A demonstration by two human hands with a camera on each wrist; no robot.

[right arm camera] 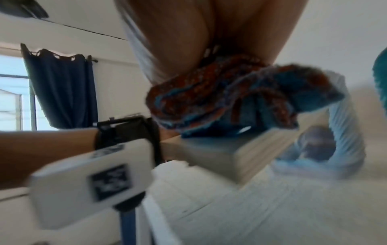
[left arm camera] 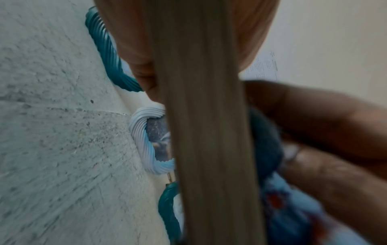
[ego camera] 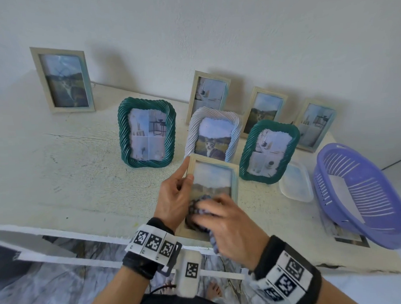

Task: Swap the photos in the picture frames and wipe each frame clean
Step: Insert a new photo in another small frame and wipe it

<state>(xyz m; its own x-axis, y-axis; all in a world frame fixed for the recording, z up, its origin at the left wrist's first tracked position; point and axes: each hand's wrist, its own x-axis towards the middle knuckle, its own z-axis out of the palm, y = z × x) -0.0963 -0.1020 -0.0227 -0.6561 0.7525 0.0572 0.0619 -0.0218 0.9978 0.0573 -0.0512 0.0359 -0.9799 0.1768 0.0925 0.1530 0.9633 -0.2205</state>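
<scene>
Head view, left to right: pale wooden frame [ego camera: 63, 80] upper left on the table [ego camera: 59, 168], then a green rope-edged frame [ego camera: 147, 132], a white rope-edged frame [ego camera: 213, 134] at centre. Lower centre, left hand [ego camera: 177, 197] grips the left edge of the held wooden frame [ego camera: 215, 176], thumb on its front; right hand [ego camera: 231, 223] clenches a bunched patterned cloth [ego camera: 198, 211] against the glass low down. Further right, a second green frame [ego camera: 269, 151], a clear tray [ego camera: 296, 185], a purple basket [ego camera: 360, 198]. Held frame looks light, rigid, glass front likely fragile and slippery; best held by the side rails, not the pane. Cloth soft.
</scene>
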